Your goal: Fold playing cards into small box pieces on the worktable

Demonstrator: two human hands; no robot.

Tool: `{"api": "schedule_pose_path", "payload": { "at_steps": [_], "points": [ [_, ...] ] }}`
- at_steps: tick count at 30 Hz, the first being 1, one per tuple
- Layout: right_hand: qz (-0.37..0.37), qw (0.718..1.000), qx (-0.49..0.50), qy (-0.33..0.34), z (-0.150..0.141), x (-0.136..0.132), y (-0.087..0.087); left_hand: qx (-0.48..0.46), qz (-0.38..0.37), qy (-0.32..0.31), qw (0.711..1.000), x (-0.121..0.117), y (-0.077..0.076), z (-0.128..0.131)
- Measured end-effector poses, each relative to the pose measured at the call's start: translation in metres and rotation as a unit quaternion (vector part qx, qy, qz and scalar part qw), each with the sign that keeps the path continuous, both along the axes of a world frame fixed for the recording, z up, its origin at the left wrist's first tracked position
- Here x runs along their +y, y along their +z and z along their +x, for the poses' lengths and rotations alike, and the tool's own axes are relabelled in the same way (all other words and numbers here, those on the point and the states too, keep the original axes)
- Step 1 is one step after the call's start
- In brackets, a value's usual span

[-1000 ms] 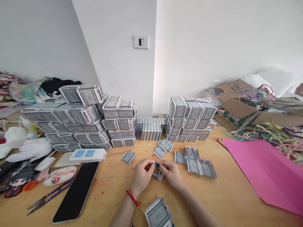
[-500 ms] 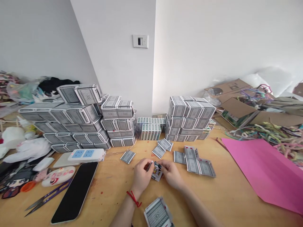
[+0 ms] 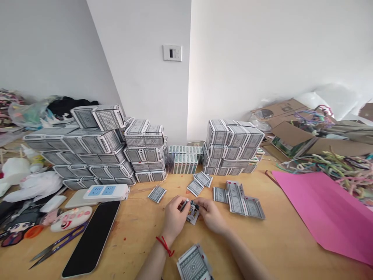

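At the middle of the table my left hand [image 3: 175, 213] and my right hand [image 3: 210, 214] meet around a playing card [image 3: 192, 214] with a colourful printed face. Fingers of both hands are closed on its upper part, which they partly hide; its lower edge sticks out between them. A red string bracelet [image 3: 164, 245] circles my left wrist. Between my forearms lies a piece made of joined cards [image 3: 194, 264], its patterned backs up. Beyond my hands are loose cards [image 3: 195, 187] and a single card [image 3: 157, 193]. Joined card panels [image 3: 237, 200] lie right of my right hand.
Stacked card blocks [image 3: 96, 144] stand at the back left, more blocks [image 3: 233, 146] at the back right, with small card boxes [image 3: 185, 163] between. A phone [image 3: 93, 237], thread snips [image 3: 58, 245] and a power strip [image 3: 106, 191] lie left. Pink paper [image 3: 323, 214] lies right.
Both hands stay in nearly the same place around the playing card, with only slight finger movement. The rest of the table looks unchanged apart from a small camera shift.
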State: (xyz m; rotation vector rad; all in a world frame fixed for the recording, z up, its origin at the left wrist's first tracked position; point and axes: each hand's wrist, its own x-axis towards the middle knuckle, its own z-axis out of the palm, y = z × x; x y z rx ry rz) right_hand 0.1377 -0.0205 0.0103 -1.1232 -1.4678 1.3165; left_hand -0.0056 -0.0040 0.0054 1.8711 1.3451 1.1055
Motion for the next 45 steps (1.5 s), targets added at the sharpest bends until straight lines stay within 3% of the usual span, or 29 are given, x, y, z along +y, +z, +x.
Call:
{"api": "schedule_pose_path", "payload": {
  "at_steps": [14, 19, 22, 26, 30, 37, 41, 45],
  "points": [
    [-0.017, 0.999, 0.026, -0.017, 0.002, 0.002, -0.004, -0.022, -0.011, -0.003, 1.0, 0.0, -0.001, 0.001],
    [-0.06, 0.99, 0.124, -0.023, 0.005, 0.005, -0.007, -0.115, -0.069, 0.001, 0.991, 0.002, -0.002, 0.001],
    [-0.091, 0.979, 0.181, -0.005, 0.006, 0.005, -0.004, -0.202, -0.083, 0.046, 0.975, 0.007, -0.004, 0.0],
    [-0.081, 0.989, 0.111, 0.062, 0.002, 0.002, 0.0, -0.27, -0.084, 0.098, 0.954, 0.012, -0.009, -0.002],
    [-0.069, 0.994, 0.082, -0.003, -0.002, 0.001, -0.004, -0.276, -0.1, 0.067, 0.953, 0.012, -0.008, -0.003],
    [-0.04, 0.98, 0.173, -0.09, 0.002, 0.005, -0.01, -0.269, -0.163, -0.037, 0.949, 0.008, 0.0, -0.004],
    [-0.045, 0.983, 0.146, -0.1, 0.004, 0.006, -0.012, -0.204, -0.179, -0.08, 0.959, 0.005, 0.0, -0.004],
    [-0.059, 0.988, 0.127, -0.067, 0.003, 0.004, -0.005, -0.172, -0.148, -0.054, 0.973, 0.006, -0.003, -0.005]
  ]
}}
